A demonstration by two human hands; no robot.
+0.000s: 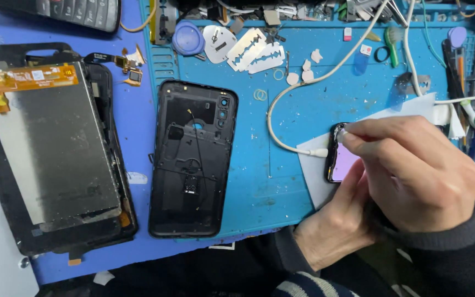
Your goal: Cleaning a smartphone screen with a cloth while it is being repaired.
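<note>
A small phone (338, 163) with a lit pinkish screen lies on a white sheet of paper (313, 181) at the right of the blue work mat (281, 187). My left hand (331, 228) comes up from below, its thumb against the phone's lower side, holding it. My right hand (416, 173) lies over the phone and hides most of it. Its fingertips are pinched on a small pale tool tip (342, 132) at the phone's top corner. A white cable (273, 118) is plugged into the phone's left edge.
An open black phone back cover (193, 159) lies mid-mat. At the left lies a dismantled display with a metal back and an orange flex cable (50, 148). Razor blades (255, 52), a blue lid (188, 38) and small tools crowd the far edge.
</note>
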